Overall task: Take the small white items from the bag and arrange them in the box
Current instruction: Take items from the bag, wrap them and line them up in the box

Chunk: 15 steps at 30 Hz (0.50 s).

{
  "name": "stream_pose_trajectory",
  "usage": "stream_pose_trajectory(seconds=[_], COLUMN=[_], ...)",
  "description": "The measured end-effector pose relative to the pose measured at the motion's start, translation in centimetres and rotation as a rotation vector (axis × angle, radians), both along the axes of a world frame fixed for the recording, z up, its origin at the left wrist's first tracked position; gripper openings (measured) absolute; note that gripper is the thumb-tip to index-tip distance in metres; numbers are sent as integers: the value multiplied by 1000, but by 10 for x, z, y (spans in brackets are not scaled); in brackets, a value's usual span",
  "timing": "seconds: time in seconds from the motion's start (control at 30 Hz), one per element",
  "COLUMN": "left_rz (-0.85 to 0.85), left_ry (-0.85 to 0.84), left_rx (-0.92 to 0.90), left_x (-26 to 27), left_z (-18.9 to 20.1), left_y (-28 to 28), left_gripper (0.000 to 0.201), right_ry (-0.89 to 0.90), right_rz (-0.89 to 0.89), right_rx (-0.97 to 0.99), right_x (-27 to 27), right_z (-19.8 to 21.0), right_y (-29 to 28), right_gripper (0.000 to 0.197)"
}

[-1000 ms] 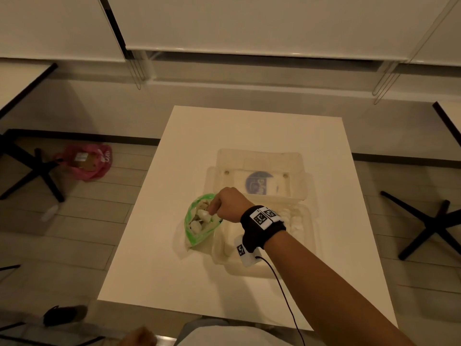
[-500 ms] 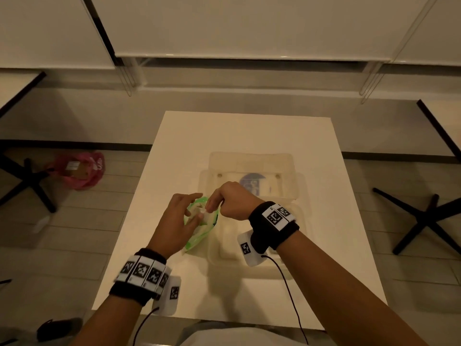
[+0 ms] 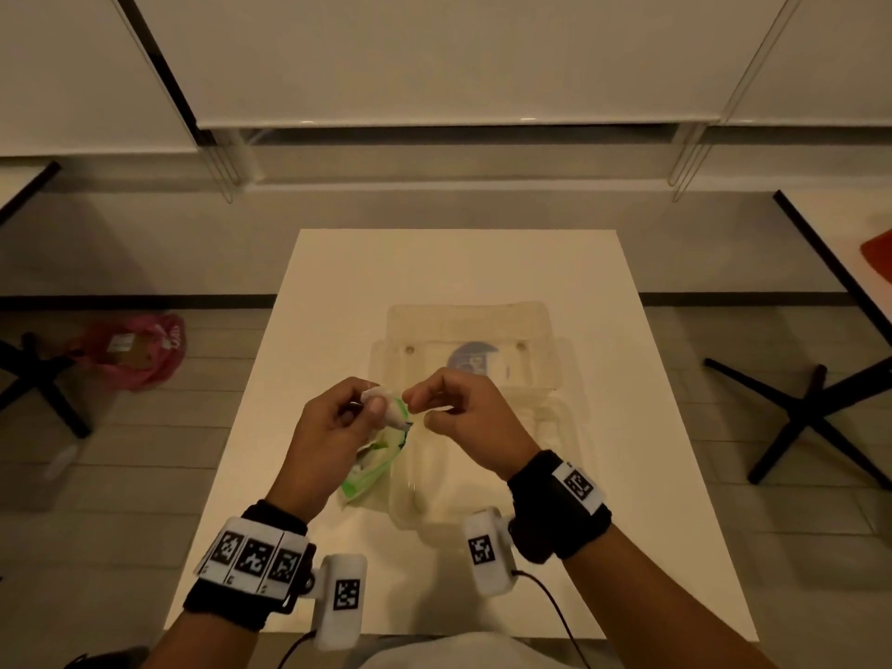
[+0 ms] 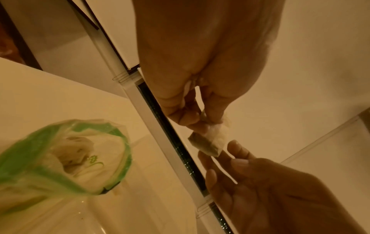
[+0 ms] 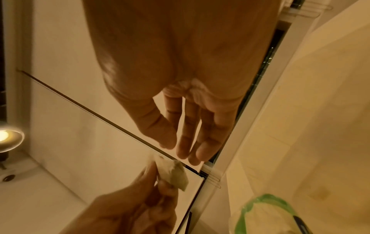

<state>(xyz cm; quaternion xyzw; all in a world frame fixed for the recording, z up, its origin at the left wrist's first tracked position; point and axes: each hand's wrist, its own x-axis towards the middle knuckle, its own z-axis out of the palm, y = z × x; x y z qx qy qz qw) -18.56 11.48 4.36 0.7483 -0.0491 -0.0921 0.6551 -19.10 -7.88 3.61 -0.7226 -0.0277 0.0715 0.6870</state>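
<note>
A clear bag with a green rim (image 3: 371, 470) lies on the table, mouth open, with several small white sachets inside (image 4: 76, 152). Just right of it stands the clear plastic box (image 3: 434, 499). My left hand (image 3: 374, 403) is raised above the bag's mouth and pinches one white sachet (image 4: 208, 142) between thumb and fingertips. My right hand (image 3: 420, 403) hovers close beside it, fingers loose and nearly straight (image 5: 186, 150), holding nothing. Its fingertips are almost at the sachet's lower corner; I cannot tell whether they touch it.
The box's lid (image 3: 468, 325) lies flipped open behind it, with a blue label. The white table (image 3: 434, 272) has bare room at the back and front. A pink bag (image 3: 135, 350) lies on the floor at left. Black table legs (image 3: 811, 417) stand at right.
My left hand came up from below the table to the bag. Both hands then rose from the bag's mouth, and a sachet is now out of the bag in my left hand.
</note>
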Motion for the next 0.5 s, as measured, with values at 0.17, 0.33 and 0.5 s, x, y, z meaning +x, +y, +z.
stream_pose_trajectory(seconds=[0.17, 0.33, 0.5], left_rz=[41, 57, 25], left_ry=[13, 16, 27], left_rx=[-10, 19, -11], left_x=[-4, -8, -15], left_z=[9, 15, 25], left_y=[-5, -9, -18], left_gripper=[8, 10, 13], right_ry=[-2, 0, -3], right_rz=[-41, -70, -86], right_rx=[46, 73, 131], right_x=[-19, -25, -24], right_z=[-7, -6, 1], right_y=[3, 3, 3], right_gripper=[19, 14, 15])
